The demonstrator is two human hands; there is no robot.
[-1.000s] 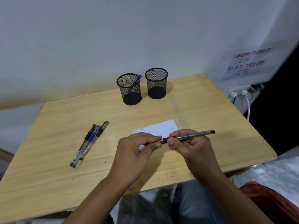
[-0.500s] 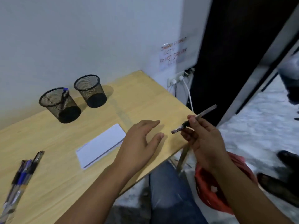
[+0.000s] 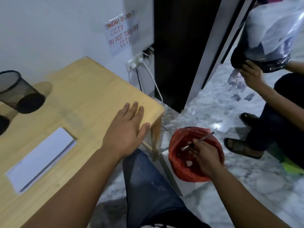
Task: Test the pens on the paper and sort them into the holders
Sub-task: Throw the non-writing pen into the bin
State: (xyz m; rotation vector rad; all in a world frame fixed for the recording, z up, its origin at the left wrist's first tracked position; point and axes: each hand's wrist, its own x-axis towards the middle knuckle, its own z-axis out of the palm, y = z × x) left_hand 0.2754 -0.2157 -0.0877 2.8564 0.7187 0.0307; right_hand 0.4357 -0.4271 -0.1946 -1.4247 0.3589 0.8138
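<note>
My right hand (image 3: 203, 154) pinches a slim grey pen (image 3: 199, 143) over a bin lined with a red bag (image 3: 179, 167) on the floor, right of the table. The pen's tip points left and down into the bin. My left hand (image 3: 126, 130) rests flat, fingers straight, on the wooden table (image 3: 92, 89) near its right corner. A white paper pad (image 3: 41, 158) lies on the table at the left. One black mesh holder (image 3: 18, 92) stands at the far left; a second holder (image 3: 3, 125) shows only at the frame edge. The other pens are out of view.
A wall socket (image 3: 134, 63) with two cables hangs behind the table corner. On the marble floor at the right another person (image 3: 269, 112) crouches, holding a plastic bag (image 3: 269, 35). A dark door frame (image 3: 177, 51) stands beyond the table.
My head has turned right, off the table. My right hand has carried the pen from above the table edge down over the red-lined bin. My left hand let go of the pen and lies flat.
</note>
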